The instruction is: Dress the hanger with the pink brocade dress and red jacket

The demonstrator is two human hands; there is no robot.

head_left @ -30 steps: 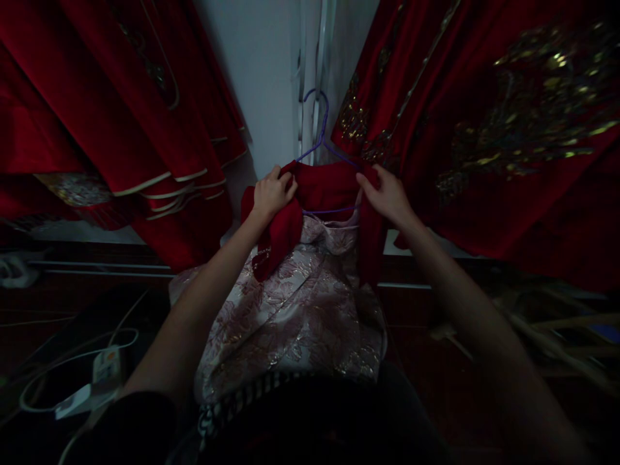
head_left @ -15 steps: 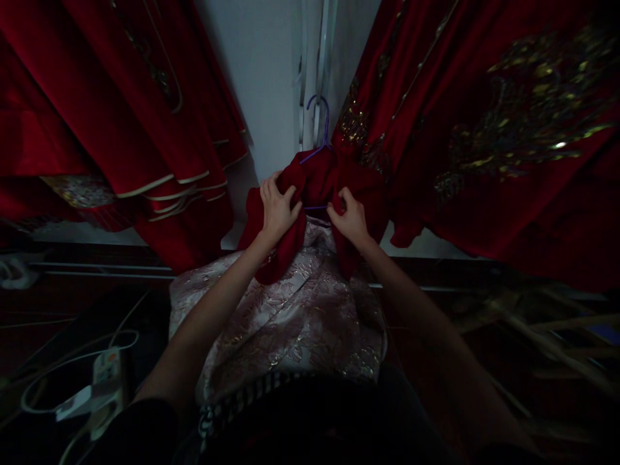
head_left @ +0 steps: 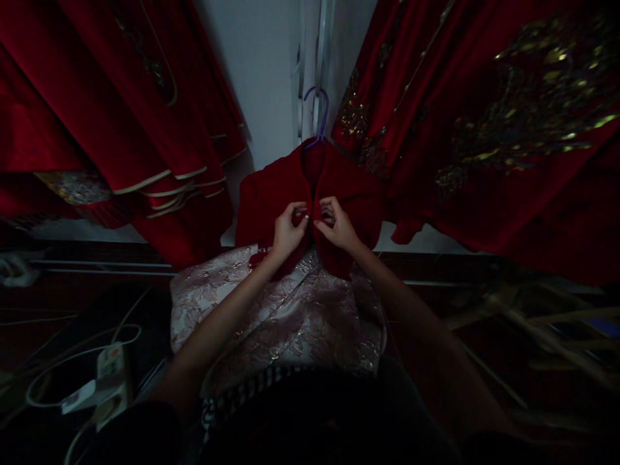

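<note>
A short red jacket (head_left: 271, 190) hangs on a purple hanger (head_left: 324, 116), over a pale pink brocade skirt (head_left: 295, 323) with a shiny leaf pattern. My left hand (head_left: 289, 231) pinches the jacket's left front edge. Opposite it, my right hand (head_left: 338, 226) pinches the right front edge, so the two edges nearly meet at the middle. Above the hands the neckline stays parted around the hanger. What exactly lies between the fingertips is too dark and small to make out beyond the red cloth.
Red garments with pale trim (head_left: 159, 129) hang on the left. More red cloth with gold sequin embroidery (head_left: 537, 110) hangs on the right. A white power strip (head_left: 110, 378) with cables lies at lower left. Blurred wooden slats (head_left: 537, 336) are at lower right.
Both hands have moved from the folded-back collar area down to the front edges. The jacket fronts, spread apart before, now lie flatter and close together over the hanger.
</note>
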